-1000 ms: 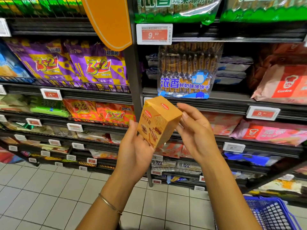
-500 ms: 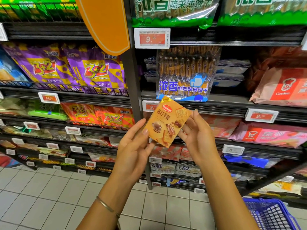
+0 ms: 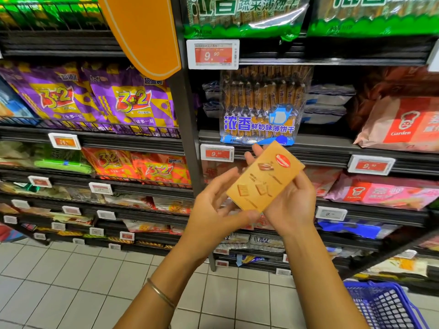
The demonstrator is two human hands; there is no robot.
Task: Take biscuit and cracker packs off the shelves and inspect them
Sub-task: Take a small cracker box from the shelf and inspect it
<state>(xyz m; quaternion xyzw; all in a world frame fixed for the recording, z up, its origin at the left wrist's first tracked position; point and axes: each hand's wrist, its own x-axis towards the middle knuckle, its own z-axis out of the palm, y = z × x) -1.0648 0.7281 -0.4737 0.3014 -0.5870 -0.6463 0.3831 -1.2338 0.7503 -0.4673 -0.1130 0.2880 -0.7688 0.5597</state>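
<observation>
The fingers (image 3: 251,155) of our right hand (image 3: 293,205) ran behind the orange biscuit box (image 3: 264,179), their tips showing past its upper left edge, so the box lay gripped against that palm with its printed face turned up towards us. Our left hand (image 3: 213,210) met the box at its lower end, fingers loosely curled along the lower left edge and the thumb pressed at the bottom corner, though blur hid the exact contact. The box sat at the centre of the frame, tilted with its red logo towards the upper right, in front of the shelves and touching none of them. Just above it in the frame a clear bag of biscuits with blue lettering (image 3: 261,110) stood on a shelf, with a red price tag (image 3: 216,153) left of the fingertips. Purple snack bags (image 3: 126,100) filled the left shelf. A thin bangle (image 3: 161,293) circled our left wrist, and a blue basket (image 3: 384,305) showed at the lower right over the tiled floor (image 3: 71,281).
</observation>
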